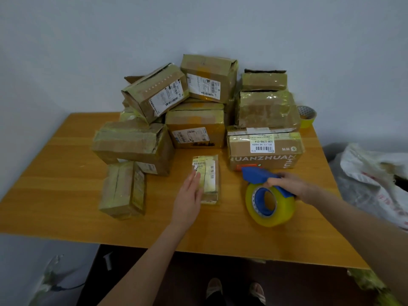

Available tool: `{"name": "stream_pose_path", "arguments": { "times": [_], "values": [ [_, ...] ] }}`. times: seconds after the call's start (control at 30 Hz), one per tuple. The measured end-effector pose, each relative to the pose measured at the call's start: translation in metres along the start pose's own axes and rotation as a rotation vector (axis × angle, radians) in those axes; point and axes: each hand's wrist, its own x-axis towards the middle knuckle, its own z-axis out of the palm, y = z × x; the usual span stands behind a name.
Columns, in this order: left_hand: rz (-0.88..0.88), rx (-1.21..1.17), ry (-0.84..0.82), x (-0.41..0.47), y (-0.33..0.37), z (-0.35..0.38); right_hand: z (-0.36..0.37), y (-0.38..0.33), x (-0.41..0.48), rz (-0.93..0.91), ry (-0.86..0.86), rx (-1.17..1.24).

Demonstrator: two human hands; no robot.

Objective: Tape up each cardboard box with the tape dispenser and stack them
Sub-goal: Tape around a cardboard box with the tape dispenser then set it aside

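While the right hand [289,184] curls its fingers round the handle of the blue tape dispenser [267,199], its yellowish clear roll low at the orange wooden table [66,195], the left hand [189,195] lays straight, close-set fingers on the left edge of the small flat cardboard box [209,175]. That flat hand seems meant to steady the box for taping; whether it presses, I cannot tell. The box lies between both hands, just before the heap of taped brown cardboard boxes [194,127], which is piled by the wall, probably to leave working room.
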Motion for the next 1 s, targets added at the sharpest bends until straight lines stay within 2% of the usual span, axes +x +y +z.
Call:
{"name": "stream_pose_path", "arguments": {
  "times": [0.07,0.13,0.23,0.37,0.43,0.53,0.6,0.73,0.9,1.0],
  "values": [
    [-0.103,-0.039,0.036,0.003,-0.001,0.000,0.000,0.013,0.006,0.072,0.012,0.165],
    [-0.204,-0.062,0.001,0.007,-0.004,0.000,-0.002,0.019,0.009,0.114,0.014,0.286],
    [-0.346,-0.156,-0.059,0.011,-0.004,0.003,-0.007,0.023,0.013,0.124,0.035,0.344],
    [-0.318,-0.196,-0.090,0.012,-0.001,0.009,-0.012,0.026,0.013,0.096,0.093,0.161],
    [-0.295,-0.201,-0.096,0.008,0.001,0.011,-0.012,0.019,0.007,-0.006,0.112,-0.046],
    [-0.308,-0.190,0.054,-0.001,0.001,0.010,0.005,-0.005,-0.009,-0.250,0.353,-0.469],
    [-0.348,-0.212,0.163,-0.006,0.005,0.011,0.039,-0.028,-0.024,-0.409,0.369,-0.445],
    [-0.331,-0.197,0.121,-0.004,0.014,0.020,0.128,-0.056,-0.033,-0.437,0.093,-0.333],
    [-0.293,-0.202,-0.011,-0.005,0.003,0.016,0.146,-0.060,-0.018,-0.323,0.127,-0.235],
    [-0.319,-0.208,0.080,-0.010,-0.006,0.009,0.137,-0.045,-0.014,-0.314,0.180,-0.313]
  ]
}}
